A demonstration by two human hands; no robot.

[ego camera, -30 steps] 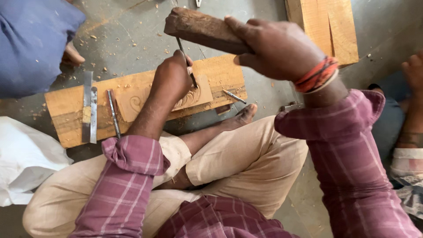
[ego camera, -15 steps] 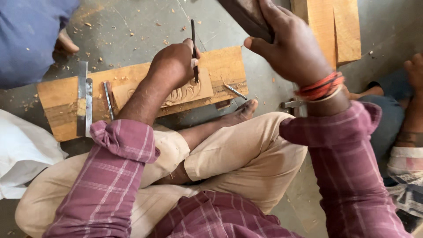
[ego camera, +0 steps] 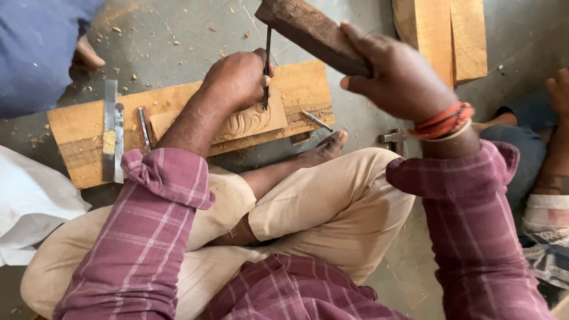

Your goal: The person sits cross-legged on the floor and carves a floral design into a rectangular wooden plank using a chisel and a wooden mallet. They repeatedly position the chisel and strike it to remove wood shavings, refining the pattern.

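- A thin chisel (ego camera: pixel 267 65) is gripped upright in the left hand (ego camera: pixel 237 77); fingers are curled tight round the shank, so the tip stays planted on the carved wood panel (ego camera: pixel 249 121).
- The carved wood panel lies on a broad plank (ego camera: pixel 77 127), which rests on the concrete floor (ego camera: pixel 178 35) just in front of the crossed legs; the raised base prob. keeps the work steady & within arm's reach.
- A dark wooden block (ego camera: pixel 308 29), used as a mallet, is clasped in the right hand (ego camera: pixel 400 77). Fingers are wrapped fully round its near end, w/ the far end poised at the chisel's top; contact can't be told for sure.
- The bare foot (ego camera: pixel 323 149) is set against the plank's near edge, seemingly as a brace vs. sliding.
- Spare flat metal blades (ego camera: pixel 110 130) & a narrow chisel (ego camera: pixel 144 127) are laid on the plank's left part, close to the left arm, apparently for quick swaps. Another small tool (ego camera: pixel 316 120) is left at the plank's right edge.
- Wood chips are scattered over the floor around the plank.
- More timber boards (ego camera: pixel 441 35) are seen at top right, well apart from the work.
- A second person in blue (ego camera: pixel 35 41) is crouched at top left; another person's foot (ego camera: pixel 557 95) is at the right edge. Neither touches the plank.
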